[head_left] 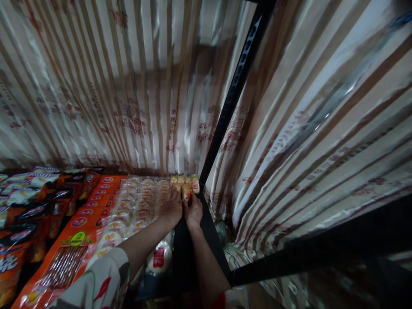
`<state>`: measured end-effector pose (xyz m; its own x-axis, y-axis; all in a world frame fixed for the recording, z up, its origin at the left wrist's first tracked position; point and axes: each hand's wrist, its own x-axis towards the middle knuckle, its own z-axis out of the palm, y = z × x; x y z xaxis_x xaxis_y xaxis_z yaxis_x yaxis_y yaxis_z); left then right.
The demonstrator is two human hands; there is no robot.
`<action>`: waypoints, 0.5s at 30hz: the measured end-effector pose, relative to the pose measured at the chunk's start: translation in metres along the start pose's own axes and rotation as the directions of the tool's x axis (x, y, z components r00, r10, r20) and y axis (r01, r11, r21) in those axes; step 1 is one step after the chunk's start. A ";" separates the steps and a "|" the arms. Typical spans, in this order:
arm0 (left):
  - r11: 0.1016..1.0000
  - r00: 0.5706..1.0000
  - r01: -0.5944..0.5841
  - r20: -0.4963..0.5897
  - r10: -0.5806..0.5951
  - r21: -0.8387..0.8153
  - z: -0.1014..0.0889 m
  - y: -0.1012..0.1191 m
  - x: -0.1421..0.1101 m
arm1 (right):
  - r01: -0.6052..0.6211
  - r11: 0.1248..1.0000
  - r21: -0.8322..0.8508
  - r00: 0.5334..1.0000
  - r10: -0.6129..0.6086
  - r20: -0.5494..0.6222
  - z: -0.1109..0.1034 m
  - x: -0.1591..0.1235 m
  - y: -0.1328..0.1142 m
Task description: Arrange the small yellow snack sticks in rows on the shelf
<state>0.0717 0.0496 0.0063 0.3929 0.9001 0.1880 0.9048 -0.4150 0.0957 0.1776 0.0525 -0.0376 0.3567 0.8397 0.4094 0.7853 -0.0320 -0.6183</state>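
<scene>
1. Packet (186, 192) sits among small packs (195, 185) near the post (234, 90).
2. Our right hand (194, 211) pinches it narrowly; our left hand's (171, 210) spread we cannot tell.
3. Close handling, we judge, calls for light fingertips.

- Left hand (172, 209) and right hand (194, 211) at small yellow packs (186, 191) in the shelf (186, 262) corner, beside a black post (232, 92).
- Left of them: clear packs (146, 201) of round items, orange packs (84, 219), then bags (30, 231).
- Behind: printed, pleated sheeting (141, 98).
</scene>
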 end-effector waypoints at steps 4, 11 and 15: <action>1.000 1.000 -0.002 0.014 0.002 0.008 -0.005 0.003 0.001 | -0.003 1.000 0.001 1.000 0.003 -0.001 0.003 0.002 -0.003; 0.999 1.000 -0.003 0.010 0.003 -0.034 -0.003 0.004 0.002 | -0.025 0.999 0.034 1.000 0.025 -0.015 0.005 0.004 -0.007; 0.999 1.000 -0.007 -0.013 0.006 -0.045 0.002 0.002 0.002 | -0.018 1.000 -0.012 1.000 0.018 0.023 0.003 0.003 -0.009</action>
<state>0.0751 0.0507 0.0046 0.3964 0.8958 0.2012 0.8938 -0.4266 0.1381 0.1702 0.0568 -0.0326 0.3587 0.8515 0.3825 0.7847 -0.0531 -0.6176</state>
